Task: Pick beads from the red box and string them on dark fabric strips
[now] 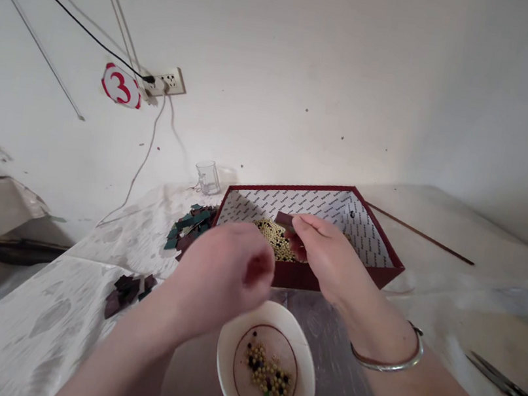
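White wall [274,60], glass [208,178], bowl [226,361] before box [313,200], left hand [228,272] curled, contents unclear, right hand [318,249] pinching dark strip [283,218]

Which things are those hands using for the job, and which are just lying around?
Seems part of the job:
- dark reddish piece, held in the right hand
- red-rimmed box with beads
- white bowl with beads, near the left hand
- probably the green and dark pieces beside the box

Seems just lying around:
- clear glass
- thin stick
- dark pointed tool

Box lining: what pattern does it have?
The lining is white with repeated dark lettering, best seen in the head view.
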The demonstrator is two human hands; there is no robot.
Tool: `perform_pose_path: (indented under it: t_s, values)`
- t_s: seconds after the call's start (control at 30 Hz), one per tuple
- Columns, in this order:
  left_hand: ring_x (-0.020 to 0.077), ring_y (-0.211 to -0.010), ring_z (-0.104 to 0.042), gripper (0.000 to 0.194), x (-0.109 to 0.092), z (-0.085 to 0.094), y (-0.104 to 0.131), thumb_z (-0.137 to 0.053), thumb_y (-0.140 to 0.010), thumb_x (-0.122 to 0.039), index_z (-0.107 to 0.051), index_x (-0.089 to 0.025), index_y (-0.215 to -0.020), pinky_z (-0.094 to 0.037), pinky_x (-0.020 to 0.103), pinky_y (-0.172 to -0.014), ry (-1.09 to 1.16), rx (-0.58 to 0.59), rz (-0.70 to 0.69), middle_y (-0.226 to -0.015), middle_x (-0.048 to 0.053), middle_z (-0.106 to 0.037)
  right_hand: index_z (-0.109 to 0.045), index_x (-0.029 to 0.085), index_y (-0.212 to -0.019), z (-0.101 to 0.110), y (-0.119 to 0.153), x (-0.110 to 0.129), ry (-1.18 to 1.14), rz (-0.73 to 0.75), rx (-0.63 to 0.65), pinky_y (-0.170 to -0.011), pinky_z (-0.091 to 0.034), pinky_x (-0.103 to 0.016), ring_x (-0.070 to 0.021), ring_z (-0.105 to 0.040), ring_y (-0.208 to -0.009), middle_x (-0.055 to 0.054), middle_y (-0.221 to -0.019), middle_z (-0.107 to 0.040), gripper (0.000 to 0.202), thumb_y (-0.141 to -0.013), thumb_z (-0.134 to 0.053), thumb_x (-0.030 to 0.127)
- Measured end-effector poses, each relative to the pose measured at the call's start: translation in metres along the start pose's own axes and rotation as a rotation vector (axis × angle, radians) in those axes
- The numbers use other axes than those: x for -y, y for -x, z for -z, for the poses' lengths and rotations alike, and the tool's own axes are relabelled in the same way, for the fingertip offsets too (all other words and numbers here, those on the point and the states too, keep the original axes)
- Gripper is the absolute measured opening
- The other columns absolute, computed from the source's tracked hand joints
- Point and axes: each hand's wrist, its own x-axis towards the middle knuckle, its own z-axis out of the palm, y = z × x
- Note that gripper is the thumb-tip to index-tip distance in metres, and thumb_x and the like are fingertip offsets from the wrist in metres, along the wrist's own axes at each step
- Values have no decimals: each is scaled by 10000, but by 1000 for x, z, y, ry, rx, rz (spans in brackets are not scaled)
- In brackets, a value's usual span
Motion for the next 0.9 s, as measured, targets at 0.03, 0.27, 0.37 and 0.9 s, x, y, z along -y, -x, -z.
perform_pose_path:
  t_s: [0.03,0.27,0.37,0.9]
  values:
    - [104,-601,-534,116,-4,0,3,-590,-625,-106,-588,-222,-617,-421,231,-549,0,116,-62,-654,-37,-593,-530,193,-715,1,-1,-1,-12,1,-1,-545,-338,-272,-135,-475,-617,-19,-698,-551,252,-818,-444,406]
    - [128,-595,-564,134,11,-16,-7,-548,-710,-160,-646,-240,-668,-407,239,-537,-23,228,-57,-656,-19,-631,-506,186,-672,1,-5,-4,-29,-5,9,-520,-327,-264,-121,-452,-587,-17,-674,-542,259,-813,-450,397]
    - [133,-654,-572,166,36,-30,-20,-481,-797,-245,-641,-230,-752,-386,234,-546,-58,114,149,-743,-1,-651,-501,184,-651,0,-7,-4,-17,-13,9,-513,-330,-259,-114,-439,-569,-8,-646,-527,262,-813,-446,382]
    - [164,-887,-586,244,81,-62,-75,-551,-837,-332,-596,-137,-977,-486,356,-789,-385,901,251,-981,57,-617,-514,180,-669,-2,-8,-2,-50,-110,32,-449,-343,-216,-96,-453,-547,-4,-656,-514,214,-816,-444,317]
